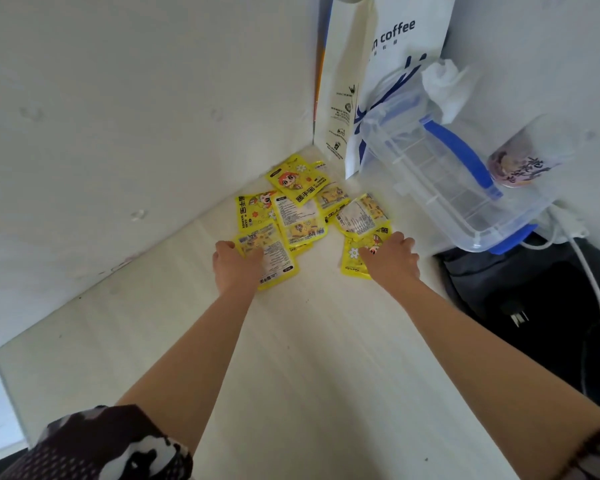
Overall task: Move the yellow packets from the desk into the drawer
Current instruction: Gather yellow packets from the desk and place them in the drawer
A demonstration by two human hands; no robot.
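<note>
While both hands rest on the flat yellow foil packets [293, 206], left hand [236, 263] fingers curl round one; right hand [394, 256] fingers press another nearer the clear plastic box [444, 178], on the white table [291, 358].

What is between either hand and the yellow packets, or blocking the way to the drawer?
Nothing visible blocks the hands: the left hand and right hand already rest on yellow packets on the desk. The drawer is out of view, so that route cannot be judged.

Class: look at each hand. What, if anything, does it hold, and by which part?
Left hand grips a packet by its near left edge. Right hand rests on another packet; whether it grips cannot be told.
</note>
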